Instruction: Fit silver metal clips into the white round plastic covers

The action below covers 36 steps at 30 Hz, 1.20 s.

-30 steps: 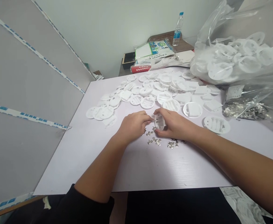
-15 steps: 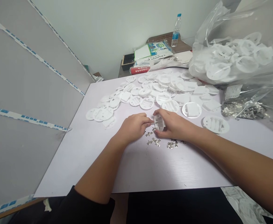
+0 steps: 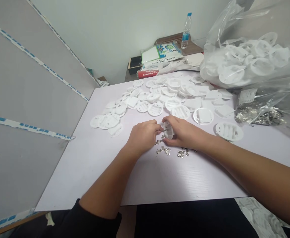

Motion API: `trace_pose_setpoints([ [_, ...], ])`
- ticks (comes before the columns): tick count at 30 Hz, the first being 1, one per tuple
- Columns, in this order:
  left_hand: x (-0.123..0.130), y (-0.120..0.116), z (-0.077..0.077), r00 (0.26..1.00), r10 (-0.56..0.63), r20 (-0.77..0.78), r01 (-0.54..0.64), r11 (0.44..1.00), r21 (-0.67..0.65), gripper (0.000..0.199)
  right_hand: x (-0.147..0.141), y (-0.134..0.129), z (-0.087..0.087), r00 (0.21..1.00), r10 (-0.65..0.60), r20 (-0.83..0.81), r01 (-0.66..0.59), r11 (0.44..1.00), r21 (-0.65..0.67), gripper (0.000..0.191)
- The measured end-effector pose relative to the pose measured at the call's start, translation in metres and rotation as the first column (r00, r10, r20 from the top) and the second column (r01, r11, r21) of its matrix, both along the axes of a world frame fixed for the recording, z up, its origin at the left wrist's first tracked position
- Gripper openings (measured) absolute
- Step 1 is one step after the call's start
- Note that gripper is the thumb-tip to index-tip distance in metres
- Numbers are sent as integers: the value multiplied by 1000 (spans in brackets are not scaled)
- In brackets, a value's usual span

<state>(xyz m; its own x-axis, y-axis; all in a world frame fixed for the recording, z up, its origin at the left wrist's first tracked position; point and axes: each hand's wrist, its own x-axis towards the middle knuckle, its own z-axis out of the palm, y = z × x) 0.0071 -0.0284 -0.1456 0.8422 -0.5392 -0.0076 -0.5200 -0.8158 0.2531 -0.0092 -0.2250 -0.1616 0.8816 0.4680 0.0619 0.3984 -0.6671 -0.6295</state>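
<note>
Your left hand (image 3: 145, 135) has edged a little to the right since the earlier frame, its fingertips coming closer in against the white slotted plastic disc (image 3: 169, 131), while your right hand (image 3: 184, 132) keeps nearly the same place around it.

In the head view, you have the disc near the middle of the frame, tipped up on edge over the pale tabletop (image 3: 105, 165), its slotted face turned to the left. Your right hand grips it firmly, thumb below and fingers above. Your left thumb and fingers are drawn together at its left rim; what they may be pinching is too small and hidden to tell, so you can't be sure of a grip there.

Just below your hands lie small silvery metal contact pieces (image 3: 163, 150), with a second cluster of metal pieces (image 3: 183, 153) to their right, under your right hand. Beyond your hands, a spread of white discs (image 3: 155, 109) covers the far part of the tabletop, some overlapping. One slotted disc (image 3: 229, 131) lies apart, beyond your right forearm.

At the upper right of the frame you have a clear bag of white plastic parts (image 3: 234, 73), and below it a clear bag of metal pieces (image 3: 259, 115). A water bottle (image 3: 185, 36) stands upright at the top, right of centre.
</note>
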Motion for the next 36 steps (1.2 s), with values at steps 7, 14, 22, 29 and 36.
trace_pose_setpoints([
  [7,0,3,-1,1000,-27,14,27,1000,-5,29,0,-2,-2,1000,-5,23,5,1000,17,54],
  [14,6,10,-1,999,-37,38,52,832,-553,36,-2,-5,16,948,-305,-88,317,895,315,66],
  [22,3,1,-1,986,-153,60,139,587,-797,6,-4,6,16,813,224,-538,336,574,747,63],
  [29,3,3,-3,932,-166,-322,-204,494,-845,38,0,7,7,922,90,-376,253,595,763,58],
  [36,0,1,2,923,-219,-318,-200,433,-879,37,-5,7,7,927,-26,-375,308,622,720,60],
])
